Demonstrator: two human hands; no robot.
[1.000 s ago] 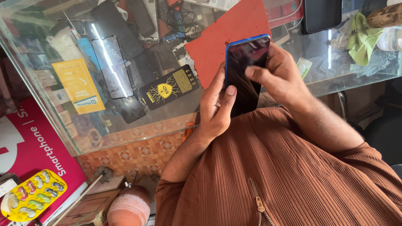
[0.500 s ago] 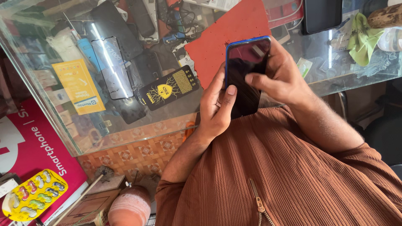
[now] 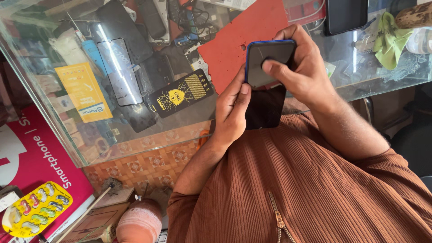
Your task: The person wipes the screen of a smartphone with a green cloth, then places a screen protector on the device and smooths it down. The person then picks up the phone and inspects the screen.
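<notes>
A dark smartphone with a blue rim (image 3: 266,85) is held upright in front of my chest, screen toward me. My left hand (image 3: 231,112) grips its left edge, fingers along the side. My right hand (image 3: 300,67) wraps the top right corner from behind, and its thumb presses on the upper part of the screen. The phone hangs just over the near edge of a glass counter (image 3: 148,148).
A red mat (image 3: 238,40) lies on the glass beyond the phone. Under the glass sit phone cases, a black packet with a yellow emblem (image 3: 181,95) and a yellow card (image 3: 83,92). A green cloth (image 3: 390,38) and another dark phone (image 3: 345,15) lie at the right.
My right thumb has slid slightly across the upper screen. Both hands and the phone stay almost where they were.
</notes>
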